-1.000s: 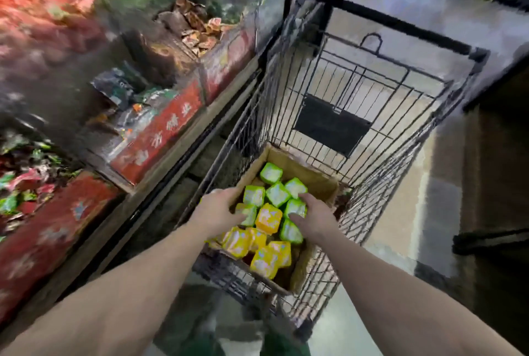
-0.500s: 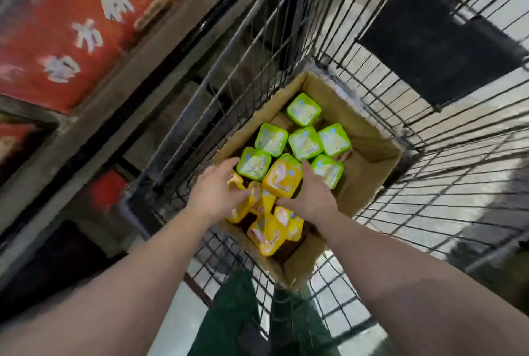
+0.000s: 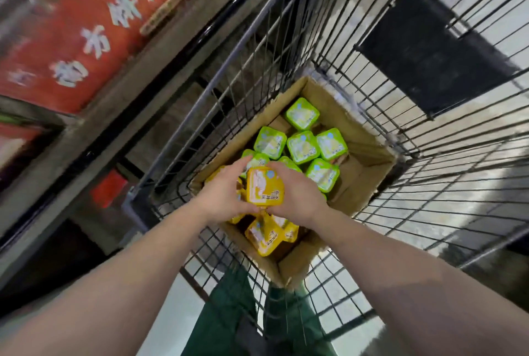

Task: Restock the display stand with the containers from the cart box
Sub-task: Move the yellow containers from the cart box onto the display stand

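Nearest the camera, two bare forearms reach forward over green trousers point(image 3: 229, 312) into a wire cart point(image 3: 415, 155). The left hand point(image 3: 223, 195) and the right hand point(image 3: 297, 192) meet over the near half of a cardboard box point(image 3: 369, 152) that sits on the cart floor. Between them they hold a yellow container point(image 3: 264, 186), a small squarish tub with rounded corners and a printed peel-top lid bearing a barcode and a pale blue dot; the left fingers curl round its left edge and the right fingers curl over its right side, lid facing up. Just beneath the hands lie more yellow containers point(image 3: 264, 237), tipped at angles in the box's near corner. Farther in, the green containers point(image 3: 303, 147) of the same shape stand lid-up, packed close together toward the box's far end. Beyond the cart on the left runs the display stand point(image 3: 86, 132), its front carrying a red panel point(image 3: 86, 26) with white characters.
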Demonstrator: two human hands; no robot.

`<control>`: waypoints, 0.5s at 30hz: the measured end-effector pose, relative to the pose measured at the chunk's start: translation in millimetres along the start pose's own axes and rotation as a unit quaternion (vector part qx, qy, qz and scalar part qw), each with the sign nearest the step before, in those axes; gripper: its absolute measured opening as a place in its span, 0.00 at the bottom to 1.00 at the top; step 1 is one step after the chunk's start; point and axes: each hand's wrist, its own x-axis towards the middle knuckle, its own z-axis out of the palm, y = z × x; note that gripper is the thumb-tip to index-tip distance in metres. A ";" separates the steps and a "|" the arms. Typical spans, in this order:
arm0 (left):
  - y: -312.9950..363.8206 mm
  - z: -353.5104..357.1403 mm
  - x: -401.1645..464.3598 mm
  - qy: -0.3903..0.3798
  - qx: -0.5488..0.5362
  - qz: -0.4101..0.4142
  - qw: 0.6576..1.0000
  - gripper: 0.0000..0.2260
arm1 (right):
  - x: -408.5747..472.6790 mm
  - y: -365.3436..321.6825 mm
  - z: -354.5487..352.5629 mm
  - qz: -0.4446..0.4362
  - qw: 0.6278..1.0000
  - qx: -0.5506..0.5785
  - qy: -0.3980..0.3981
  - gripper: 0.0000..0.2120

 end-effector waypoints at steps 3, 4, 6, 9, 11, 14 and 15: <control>1.3 -7.1 -5.1 -0.017 0.014 0.028 0.999 0.54 | -5.0 -15.1 -2.3 -0.021 1.000 0.002 0.014 0.46; 0.7 -8.6 -6.5 -0.011 0.022 0.034 0.999 0.53 | -7.1 -17.7 -1.7 -0.024 1.000 0.011 0.016 0.46; 0.2 -11.4 -11.5 -0.001 0.035 0.048 0.998 0.49 | -12.7 -20.2 0.2 -0.024 0.999 0.033 0.018 0.47; -4.2 -14.2 -18.2 0.026 0.032 0.059 0.997 0.44 | -18.4 -4.7 14.5 0.042 0.994 0.096 0.025 0.49; -8.3 -17.0 -23.0 0.061 0.004 0.035 0.997 0.41 | -22.3 15.7 32.0 0.118 0.987 0.106 -0.001 0.46; -17.7 -19.2 -27.2 0.089 -0.019 0.009 0.996 0.41 | -31.3 30.5 61.2 0.169 0.974 0.094 -0.118 0.33; -20.3 -19.0 -28.8 0.091 -0.019 0.011 0.996 0.41 | -33.0 31.0 69.2 0.176 0.971 0.100 -0.130 0.30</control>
